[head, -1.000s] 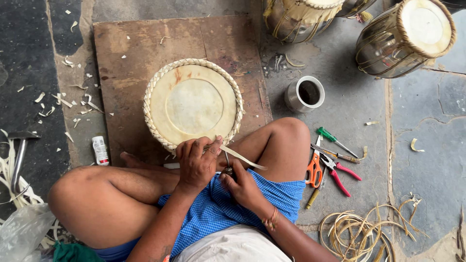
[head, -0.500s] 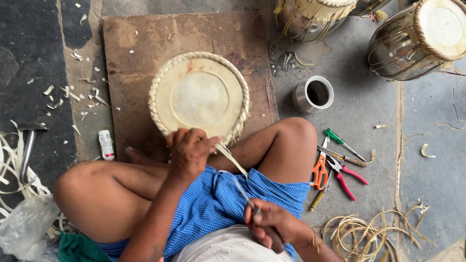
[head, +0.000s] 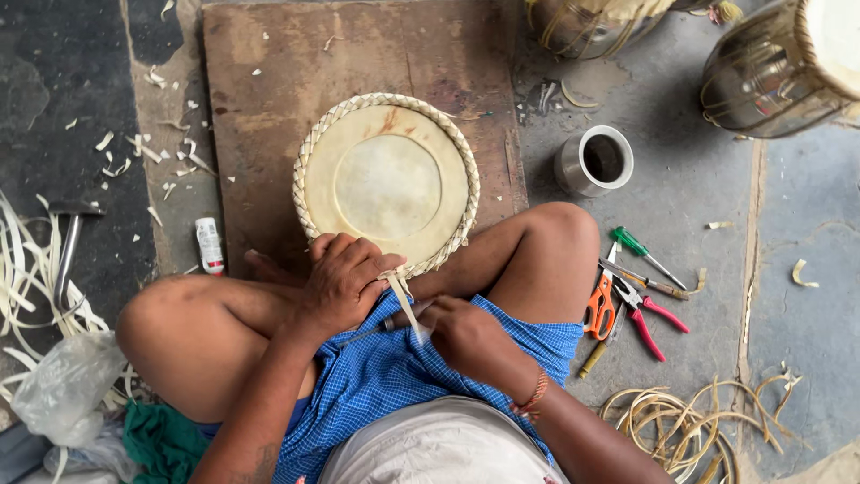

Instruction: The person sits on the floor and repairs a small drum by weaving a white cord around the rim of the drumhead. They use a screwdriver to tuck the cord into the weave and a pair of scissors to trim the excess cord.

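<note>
Left hand (head: 345, 282) curled on drum head (head: 387, 184) rim, right hand (head: 466, 336) fisted around strap (head: 405, 305).

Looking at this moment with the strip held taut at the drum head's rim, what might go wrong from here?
1. The thin pale strip runs taut from the braided rim to the right hand; a hard pull may snap it or loosen the weave.
2. The left hand presses right beside the slim tool, so a slip could jab the fingers or thigh.
3. The metal cup stands close to the raised knee and could be knocked over.
</note>
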